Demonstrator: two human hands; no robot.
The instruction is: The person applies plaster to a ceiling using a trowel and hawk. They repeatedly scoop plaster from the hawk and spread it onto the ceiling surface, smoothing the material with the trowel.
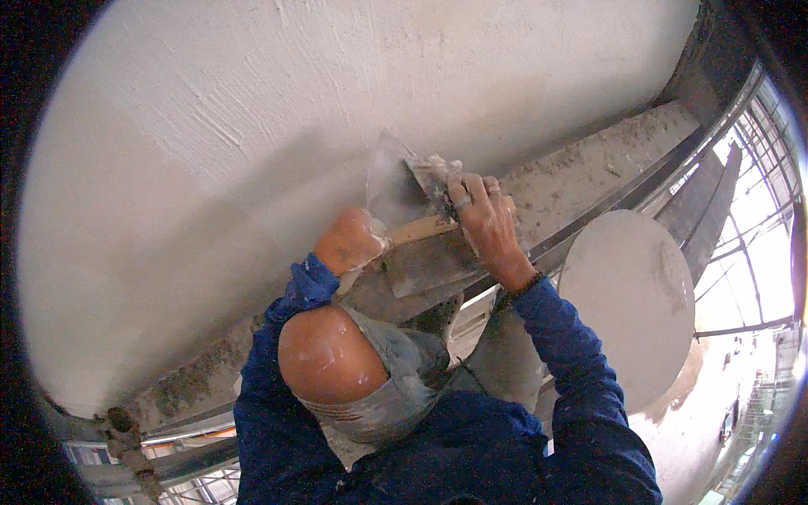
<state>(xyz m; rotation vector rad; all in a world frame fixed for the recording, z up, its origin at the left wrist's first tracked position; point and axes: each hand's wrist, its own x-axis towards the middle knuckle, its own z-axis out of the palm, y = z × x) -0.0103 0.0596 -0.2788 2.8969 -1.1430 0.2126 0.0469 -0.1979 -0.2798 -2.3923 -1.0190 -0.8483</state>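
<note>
My left hand [349, 240] is closed at the end of a pale wooden-handled tool [417, 229], beside a thin, wide metal blade [387, 177] against the plastered wall [210, 101]. My right hand [488, 223] grips a putty-caked scraper [425, 177] over that blade, its fingers wrapped round it. Exactly how the two tools join or overlap is hard to make out. My bare, plaster-spotted knee [328, 353] shows through torn grey trousers just below my left hand.
A dirty concrete ledge [606, 151] runs along the wall's base. A round grey surface [627, 295] sits at the right. Metal scaffolding [749, 252] and dark planks [694, 210] show at the far right, and a rusty pipe fitting [122, 425] at the lower left.
</note>
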